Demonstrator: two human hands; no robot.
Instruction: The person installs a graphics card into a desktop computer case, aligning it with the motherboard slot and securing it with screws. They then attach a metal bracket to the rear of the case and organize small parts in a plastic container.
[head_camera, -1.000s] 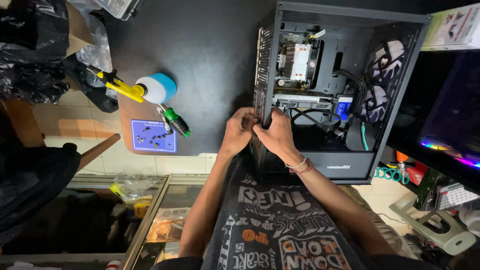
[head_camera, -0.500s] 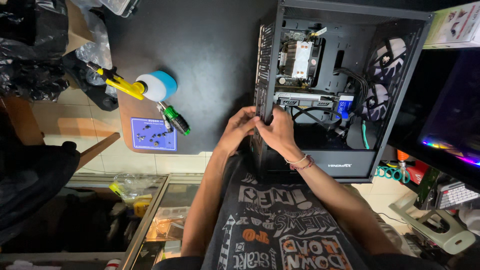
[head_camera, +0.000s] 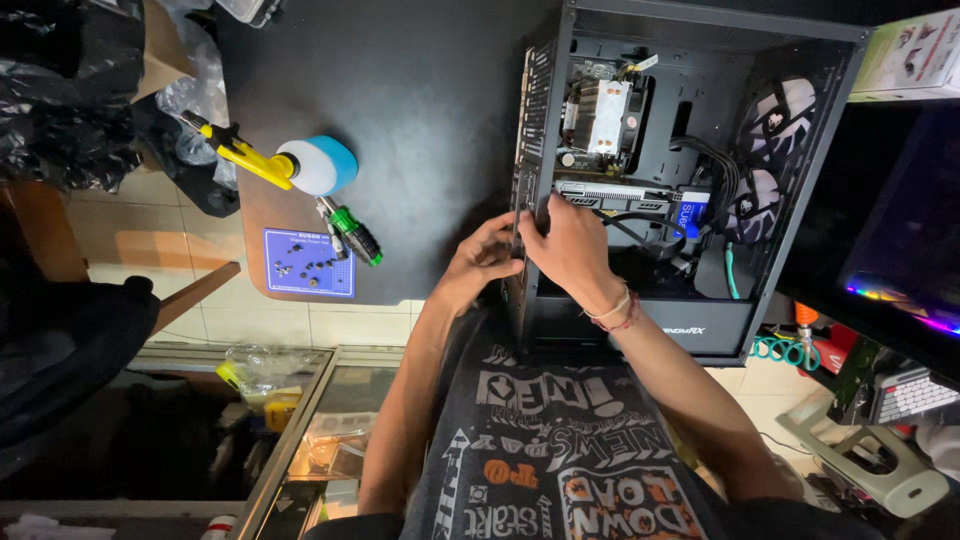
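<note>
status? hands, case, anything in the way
Left hand and right hand both pinching the rear edge of the open PC case, beside the graphics card. Nothing blocking; green screwdriver and screw mat sit off left.

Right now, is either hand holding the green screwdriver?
No. The green screwdriver lies on the desk; both hands grip the case's rear edge.

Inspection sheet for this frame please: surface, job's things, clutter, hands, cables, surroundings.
Surface: dark desk.
Job's things: open black computer case, cooler, graphics card and fans showing inside.
Clutter: green screwdriver, blue screw mat, yellow-handled blower, black bags.
Hands: left hand and right hand meet at the case's rear edge; grip cannot be told.
Cables: black cable bundle inside the case.
Surroundings: tiled floor, glass cabinet, lit keyboard at the right.
</note>
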